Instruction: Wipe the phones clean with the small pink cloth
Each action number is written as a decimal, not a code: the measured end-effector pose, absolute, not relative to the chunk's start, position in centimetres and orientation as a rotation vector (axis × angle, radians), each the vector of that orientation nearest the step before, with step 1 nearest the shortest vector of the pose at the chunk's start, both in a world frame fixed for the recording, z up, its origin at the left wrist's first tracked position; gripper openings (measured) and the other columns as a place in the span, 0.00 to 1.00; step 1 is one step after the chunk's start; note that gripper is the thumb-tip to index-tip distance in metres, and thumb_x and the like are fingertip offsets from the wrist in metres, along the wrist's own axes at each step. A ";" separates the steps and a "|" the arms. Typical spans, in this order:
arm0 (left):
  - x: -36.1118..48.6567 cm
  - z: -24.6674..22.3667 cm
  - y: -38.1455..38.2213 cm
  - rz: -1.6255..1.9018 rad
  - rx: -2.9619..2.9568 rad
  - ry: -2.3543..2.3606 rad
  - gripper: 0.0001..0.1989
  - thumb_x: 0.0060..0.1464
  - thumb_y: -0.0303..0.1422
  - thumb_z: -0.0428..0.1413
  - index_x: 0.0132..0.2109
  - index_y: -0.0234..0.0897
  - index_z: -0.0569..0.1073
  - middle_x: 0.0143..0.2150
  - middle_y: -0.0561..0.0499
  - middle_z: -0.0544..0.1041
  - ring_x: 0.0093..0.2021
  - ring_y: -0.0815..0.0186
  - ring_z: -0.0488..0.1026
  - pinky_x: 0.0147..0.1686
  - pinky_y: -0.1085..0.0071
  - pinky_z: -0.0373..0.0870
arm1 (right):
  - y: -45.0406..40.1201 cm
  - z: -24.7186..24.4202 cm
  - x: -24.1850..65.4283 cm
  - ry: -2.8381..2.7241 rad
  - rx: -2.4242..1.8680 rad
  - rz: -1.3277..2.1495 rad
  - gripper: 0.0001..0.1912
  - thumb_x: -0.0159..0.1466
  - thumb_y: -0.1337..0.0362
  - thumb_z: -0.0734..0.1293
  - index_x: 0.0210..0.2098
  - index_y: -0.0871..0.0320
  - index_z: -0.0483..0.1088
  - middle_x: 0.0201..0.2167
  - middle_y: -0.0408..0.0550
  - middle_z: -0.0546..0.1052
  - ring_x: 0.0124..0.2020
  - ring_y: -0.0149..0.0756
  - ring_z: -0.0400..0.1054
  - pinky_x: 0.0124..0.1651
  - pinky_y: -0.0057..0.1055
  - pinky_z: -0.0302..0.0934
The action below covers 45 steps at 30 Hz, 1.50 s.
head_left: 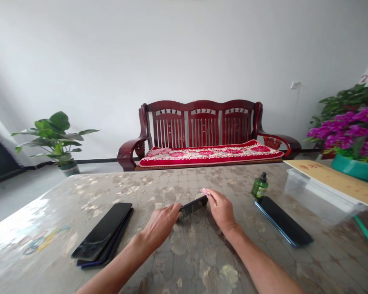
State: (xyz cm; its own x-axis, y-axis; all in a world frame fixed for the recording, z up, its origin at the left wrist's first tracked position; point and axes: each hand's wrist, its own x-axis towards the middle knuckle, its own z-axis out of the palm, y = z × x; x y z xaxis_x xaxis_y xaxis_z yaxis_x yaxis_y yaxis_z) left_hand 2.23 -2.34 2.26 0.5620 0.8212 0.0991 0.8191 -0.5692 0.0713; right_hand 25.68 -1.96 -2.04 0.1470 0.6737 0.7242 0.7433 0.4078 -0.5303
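A dark phone [194, 206] is held tilted above the patterned tabletop, seen nearly edge-on. My left hand [163, 220] grips its left end between thumb and fingers. At the phone's right end, my right hand [221, 209] is closed in a pinch on a small pink cloth [205, 191], which sits at the phone's upper right corner. Stacked phones [104, 232] lie left of my left hand. To the right of my right hand, another phone [283, 221] lies flat, with a small green bottle [260, 186] standing just behind it.
Rubber bands [44, 241] lie on the table [178, 265] at the left. At the right are a clear plastic box [322, 196], a tan board [337, 179], a green pen-like object [366, 232] and a purple flower pot [355, 167]. A wooden bench [203, 126] stands behind the table.
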 end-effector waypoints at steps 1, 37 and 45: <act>2.5 2.6 -2.3 0.141 2.761 1.456 0.09 0.67 0.31 0.46 0.49 0.39 0.69 0.41 0.47 0.79 0.41 0.60 0.79 0.35 0.73 0.69 | -2.0 -2.1 25.7 -1.553 -1.294 -0.069 0.15 0.69 0.63 0.59 0.44 0.51 0.77 0.42 0.46 0.82 0.43 0.38 0.77 0.48 0.35 0.71; 4.8 1.9 -1.5 0.495 2.398 1.718 0.12 0.69 0.37 0.47 0.38 0.40 0.71 0.28 0.54 0.78 0.31 0.64 0.78 0.26 0.74 0.54 | -2.2 -1.6 24.8 -1.275 -1.240 0.477 0.13 0.62 0.55 0.65 0.40 0.52 0.80 0.41 0.50 0.82 0.44 0.45 0.77 0.49 0.36 0.68; 4.6 0.2 -1.5 0.771 2.388 1.559 0.09 0.66 0.33 0.47 0.39 0.41 0.70 0.29 0.54 0.76 0.31 0.64 0.75 0.30 0.74 0.61 | -1.8 -1.6 23.7 -1.119 -1.163 0.734 0.29 0.61 0.42 0.64 0.42 0.62 0.78 0.28 0.52 0.81 0.30 0.42 0.77 0.30 0.32 0.70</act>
